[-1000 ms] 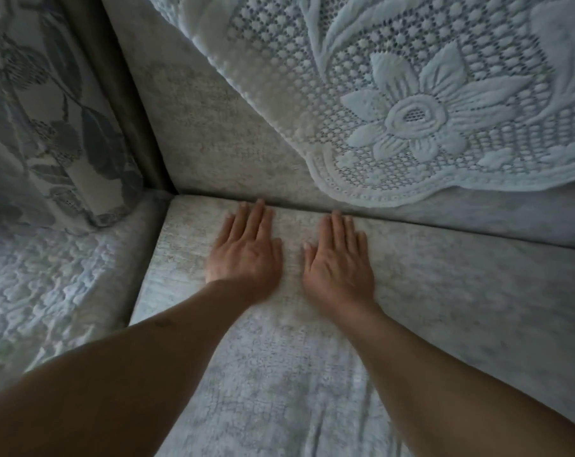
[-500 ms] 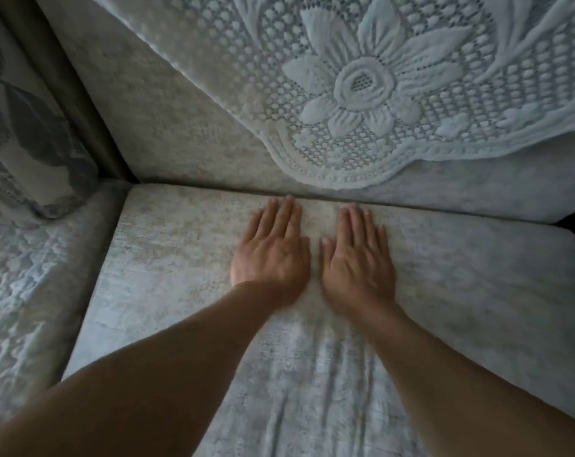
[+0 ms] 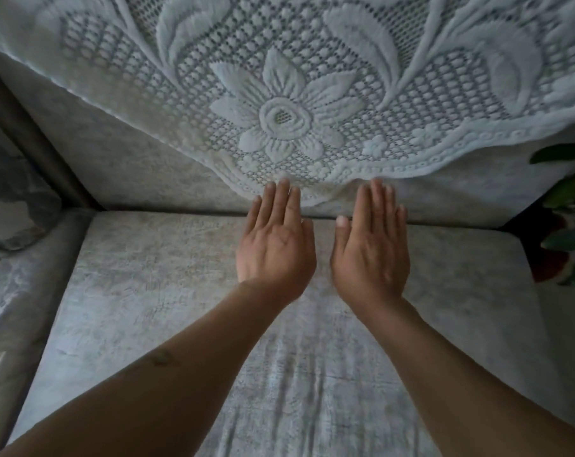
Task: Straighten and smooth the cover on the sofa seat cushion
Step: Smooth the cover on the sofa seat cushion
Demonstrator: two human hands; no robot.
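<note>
Here, the pale grey mottled cover on the sofa seat cushion (image 3: 147, 291) is seen spread flat across the middle of the picture, from the sofa back down to the bottom edge. A few soft wrinkles (image 3: 299, 390) are seen in the cover near the bottom, between the two bare arms. The left hand (image 3: 276, 245) is held flat with its fingers straight and close together, and nothing is gripped by it. The right hand (image 3: 372, 249) is held just the same way, just beside the left one, with a small gap between them. Both sets of fingertips are pointed at the crack where the seat meets the back. It cannot be told if the palms are touching the cover. A white lace cloth with a big raised flower (image 3: 286, 117) is draped over the sofa back, and its wavy edge is reached by the fingertips. A leaf-patterned pillow (image 3: 12, 199) is seen at the left. Green leaves (image 3: 569, 199) are seen at the right edge.
</note>
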